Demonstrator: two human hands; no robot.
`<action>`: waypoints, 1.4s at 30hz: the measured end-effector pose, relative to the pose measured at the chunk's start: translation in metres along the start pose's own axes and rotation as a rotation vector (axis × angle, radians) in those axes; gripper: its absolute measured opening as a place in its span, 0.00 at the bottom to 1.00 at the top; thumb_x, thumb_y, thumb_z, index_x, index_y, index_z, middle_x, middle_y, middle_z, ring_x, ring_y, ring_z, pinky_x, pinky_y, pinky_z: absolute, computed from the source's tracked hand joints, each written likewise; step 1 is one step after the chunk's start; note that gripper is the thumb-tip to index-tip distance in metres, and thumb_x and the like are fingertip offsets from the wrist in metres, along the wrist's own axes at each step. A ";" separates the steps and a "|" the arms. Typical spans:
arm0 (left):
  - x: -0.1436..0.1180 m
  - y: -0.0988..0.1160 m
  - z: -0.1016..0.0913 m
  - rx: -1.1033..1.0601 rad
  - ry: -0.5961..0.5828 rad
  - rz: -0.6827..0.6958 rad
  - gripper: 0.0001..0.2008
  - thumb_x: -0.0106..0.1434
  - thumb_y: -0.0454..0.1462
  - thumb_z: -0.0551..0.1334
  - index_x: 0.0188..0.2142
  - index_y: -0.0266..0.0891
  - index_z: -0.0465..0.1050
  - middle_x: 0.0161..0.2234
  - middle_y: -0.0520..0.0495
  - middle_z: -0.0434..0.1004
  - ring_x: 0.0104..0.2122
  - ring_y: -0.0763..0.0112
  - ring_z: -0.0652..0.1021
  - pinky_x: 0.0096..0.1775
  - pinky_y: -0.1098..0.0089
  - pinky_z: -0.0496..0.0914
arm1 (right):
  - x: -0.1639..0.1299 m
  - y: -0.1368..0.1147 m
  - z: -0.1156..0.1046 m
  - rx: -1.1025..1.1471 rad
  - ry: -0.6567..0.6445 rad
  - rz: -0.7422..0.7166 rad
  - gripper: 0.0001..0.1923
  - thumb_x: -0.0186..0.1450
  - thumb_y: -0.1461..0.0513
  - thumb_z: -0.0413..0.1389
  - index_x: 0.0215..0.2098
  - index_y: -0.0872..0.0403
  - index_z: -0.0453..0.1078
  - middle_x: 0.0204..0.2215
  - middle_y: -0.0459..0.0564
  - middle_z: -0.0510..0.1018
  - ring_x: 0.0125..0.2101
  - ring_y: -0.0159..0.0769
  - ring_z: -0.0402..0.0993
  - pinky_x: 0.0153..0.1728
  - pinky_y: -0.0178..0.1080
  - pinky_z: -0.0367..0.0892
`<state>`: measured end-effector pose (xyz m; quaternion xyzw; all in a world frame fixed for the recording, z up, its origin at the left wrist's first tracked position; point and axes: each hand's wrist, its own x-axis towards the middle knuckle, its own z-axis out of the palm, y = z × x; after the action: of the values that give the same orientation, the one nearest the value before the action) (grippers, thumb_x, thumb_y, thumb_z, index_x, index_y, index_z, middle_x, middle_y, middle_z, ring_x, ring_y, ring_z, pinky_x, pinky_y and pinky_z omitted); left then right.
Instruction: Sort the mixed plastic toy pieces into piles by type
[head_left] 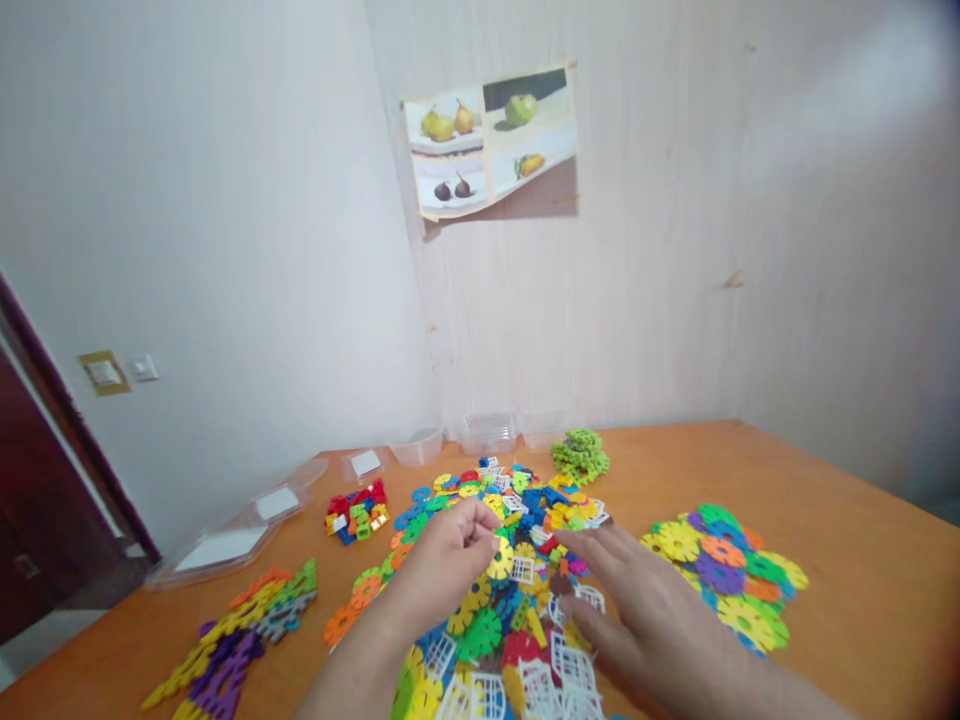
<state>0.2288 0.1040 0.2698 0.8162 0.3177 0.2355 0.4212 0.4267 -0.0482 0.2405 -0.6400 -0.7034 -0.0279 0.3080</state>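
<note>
My left hand is over the middle of a large mixed pile of plastic building pieces, its fingers curled in. A yellow notched disc shows at its thumb and fingertips, pinched there. My right hand hovers at the pile's right side, fingers stretched and apart, with nothing in it. Between the hands lie white lattice window pieces, a green notched disc and small coloured bricks. More white lattice pieces lie at the near end. My forearms hide parts of the pile.
Sorted notched discs lie at right, linked green pieces at back. Small blocks and zigzag strips lie at left. Clear plastic containers and lids line the wooden table's far and left edges.
</note>
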 end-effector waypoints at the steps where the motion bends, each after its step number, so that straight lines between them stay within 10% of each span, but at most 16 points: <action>1: -0.001 0.004 0.009 -0.082 -0.037 -0.006 0.07 0.62 0.39 0.59 0.39 0.40 0.66 0.27 0.55 0.66 0.26 0.76 0.66 0.28 0.75 0.58 | -0.001 -0.004 0.001 0.020 -0.011 -0.013 0.25 0.67 0.55 0.54 0.61 0.49 0.63 0.51 0.54 0.76 0.50 0.45 0.71 0.49 0.47 0.67; 14: -0.008 0.021 0.047 -0.414 -0.167 -0.068 0.17 0.60 0.39 0.64 0.46 0.39 0.63 0.28 0.55 0.69 0.24 0.77 0.70 0.28 0.74 0.64 | 0.001 -0.009 -0.002 0.026 -0.042 0.053 0.09 0.65 0.59 0.55 0.42 0.50 0.72 0.35 0.48 0.78 0.37 0.40 0.74 0.37 0.39 0.64; 32: 0.014 -0.025 -0.031 -0.103 0.492 -0.101 0.17 0.58 0.49 0.61 0.37 0.38 0.72 0.32 0.49 0.77 0.30 0.69 0.76 0.32 0.71 0.67 | 0.002 0.108 -0.047 -0.497 -0.169 0.637 0.18 0.60 0.51 0.52 0.38 0.53 0.75 0.42 0.61 0.78 0.46 0.59 0.72 0.37 0.50 0.65; 42: 0.006 -0.050 -0.044 0.463 0.093 -0.157 0.14 0.55 0.45 0.62 0.37 0.41 0.73 0.33 0.51 0.77 0.31 0.67 0.75 0.29 0.71 0.62 | 0.003 0.100 -0.038 -0.485 -0.101 0.594 0.29 0.64 0.47 0.49 0.55 0.55 0.70 0.52 0.60 0.76 0.52 0.58 0.70 0.45 0.54 0.66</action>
<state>0.1884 0.1542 0.2527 0.8520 0.4447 0.1602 0.2249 0.5338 -0.0442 0.2373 -0.8706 -0.4748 -0.0715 0.1073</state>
